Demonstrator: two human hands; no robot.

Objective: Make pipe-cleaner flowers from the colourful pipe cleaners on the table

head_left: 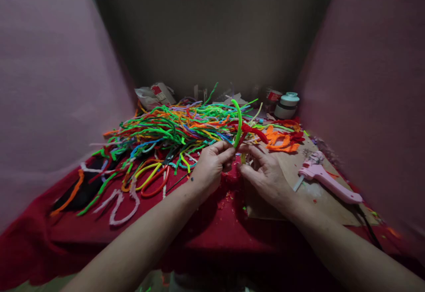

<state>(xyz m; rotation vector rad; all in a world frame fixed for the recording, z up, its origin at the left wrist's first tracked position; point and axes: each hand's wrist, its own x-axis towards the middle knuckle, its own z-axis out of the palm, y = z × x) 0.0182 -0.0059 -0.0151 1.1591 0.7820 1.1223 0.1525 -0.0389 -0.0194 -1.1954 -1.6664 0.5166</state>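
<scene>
A bright green pipe cleaner (pixel 238 121) stands upright and slightly bent in the pinch of my left hand (pixel 214 163). Close beside it, my right hand (pixel 264 170) has its thumb and fingers curled together. A small yellowish bit shows at those right fingertips, but I cannot make out what it is. Just behind both hands lie dark red fuzzy pieces (pixel 254 131). Farther right, a looped orange pipe cleaner piece (pixel 280 140) rests near the board's far edge. A large tangled heap of many-coloured pipe cleaners (pixel 172 126) spreads beyond my left hand.
Scissors with red and yellow handles (pixel 156 180) lie left of my left hand. A pink glue gun (pixel 328 179) rests on a brown board (pixel 265 208) at the right. Behind stand a jar with a light-blue lid (pixel 288 105) and plastic packaging (pixel 148 98). Red cloth (pixel 206 232) covers the table.
</scene>
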